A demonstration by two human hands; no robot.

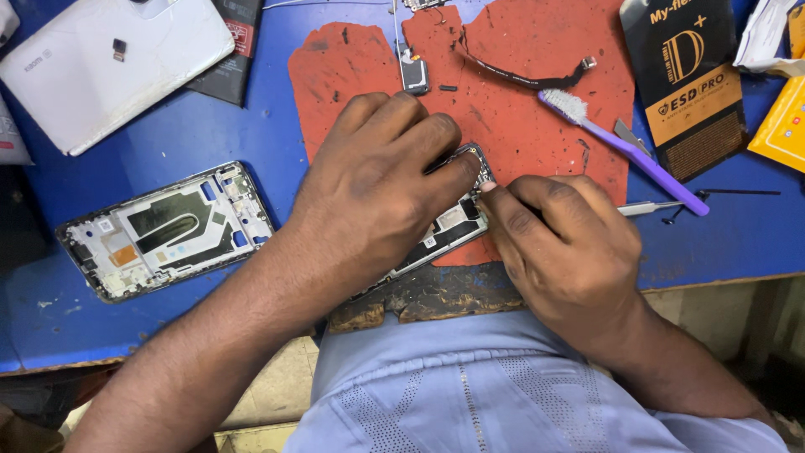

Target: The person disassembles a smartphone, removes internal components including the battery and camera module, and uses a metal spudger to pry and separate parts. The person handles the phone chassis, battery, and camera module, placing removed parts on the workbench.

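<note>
An opened phone body [453,225] lies on a worn red mat [520,109] at the near edge of the blue table [168,134]. My left hand [377,180] rests over it, fingers pressing its upper end and hiding most of it. My right hand [566,239] sits just to the right, gripping metal tweezers [650,207] whose tail sticks out to the right. Its thumb and forefinger meet at the phone's top corner.
A second stripped phone frame [163,231] lies at the left. A white back cover [109,63] is at the far left, a purple toothbrush [629,147] and black flex cable [520,77] on the mat, and black and yellow packets [692,84] at the right.
</note>
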